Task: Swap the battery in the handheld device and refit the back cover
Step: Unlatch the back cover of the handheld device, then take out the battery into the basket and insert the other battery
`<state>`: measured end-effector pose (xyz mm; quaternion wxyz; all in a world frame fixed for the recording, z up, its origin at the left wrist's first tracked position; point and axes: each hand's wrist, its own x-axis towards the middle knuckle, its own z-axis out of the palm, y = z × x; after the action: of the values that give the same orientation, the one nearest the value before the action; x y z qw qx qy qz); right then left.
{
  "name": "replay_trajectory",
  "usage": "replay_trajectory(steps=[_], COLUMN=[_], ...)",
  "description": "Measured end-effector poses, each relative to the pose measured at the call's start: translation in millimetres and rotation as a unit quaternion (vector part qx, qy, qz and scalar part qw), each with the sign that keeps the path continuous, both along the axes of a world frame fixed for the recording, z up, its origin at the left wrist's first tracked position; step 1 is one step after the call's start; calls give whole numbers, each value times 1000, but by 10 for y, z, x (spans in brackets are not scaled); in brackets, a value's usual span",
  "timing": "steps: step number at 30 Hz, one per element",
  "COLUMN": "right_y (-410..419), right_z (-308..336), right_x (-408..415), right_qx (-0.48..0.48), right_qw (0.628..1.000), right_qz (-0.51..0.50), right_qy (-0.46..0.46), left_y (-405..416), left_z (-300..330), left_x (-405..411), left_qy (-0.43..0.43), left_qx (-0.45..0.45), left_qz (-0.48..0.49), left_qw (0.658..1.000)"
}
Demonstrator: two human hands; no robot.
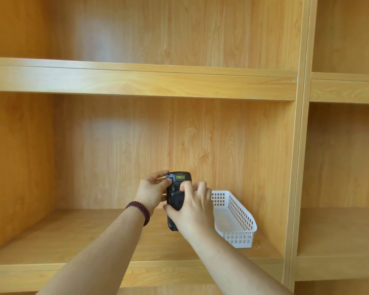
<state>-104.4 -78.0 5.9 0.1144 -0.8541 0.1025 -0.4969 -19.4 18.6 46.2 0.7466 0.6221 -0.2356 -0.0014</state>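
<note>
A black handheld device (176, 194) is held upright above the shelf, its back side toward me, with a small yellow label near its top. My left hand (151, 190) grips its upper left edge, thumb on the back. My right hand (192, 206) wraps the device's right side and lower part, its fingertips pressed on the back just under the label. The lower half of the device is partly hidden by my right hand. No loose battery or separate cover shows.
A white perforated plastic basket (241, 220) stands on the wooden shelf (94, 237) just right of my hands, nothing visible inside. A vertical wooden divider (296, 167) rises on the right, another shelf board (136, 81) runs overhead. A dark red bead bracelet (139, 210) circles my left wrist.
</note>
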Motion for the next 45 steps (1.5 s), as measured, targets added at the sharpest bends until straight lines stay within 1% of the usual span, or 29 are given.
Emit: replay_trajectory(steps=[4,9,13,16,17,19,22,27,30,34,39,42,45], right_y=[83,94,-18,-167,-230,-330,-333,-360,-328,-316,-405,-410,-415], right_z=[-121,-123,77,281,317,303,107,-197,-384,-620,-729,-751,-804], right_x=[52,84,119,176,207,281,371,525,600,673,714,718,706], right_qx=[21,62,83,139,170,227,273,242,200,137,144,111,86], right_qw=[999,997,995,986,982,968,949,937,928,929,918,915,918], right_qz=[-9,39,61,86,88,76,68,34,-1,-54,-60,-74,-92], right_qy=[-27,1,2,-12,7,72,145,252,314,341,364,380,377], left_y=[-5,-22,18,80,104,149,196,242,247,240,217,189,176], left_z=[-17,-107,-135,-149,-157,-172,-200,-242,-262,-285,-300,-305,-304], left_x=[43,103,170,232,260,322,426,549,608,656,656,661,653], left_qy=[-1,4,2,5,7,13,23,31,33,37,38,37,36], left_qx=[10,12,11,24,25,25,25,28,32,33,30,28,27], left_qz=[-1,-7,-16,-12,-8,-1,8,15,19,15,3,-1,-4], left_qw=[1000,1000,1000,1000,1000,1000,999,999,999,999,999,999,999])
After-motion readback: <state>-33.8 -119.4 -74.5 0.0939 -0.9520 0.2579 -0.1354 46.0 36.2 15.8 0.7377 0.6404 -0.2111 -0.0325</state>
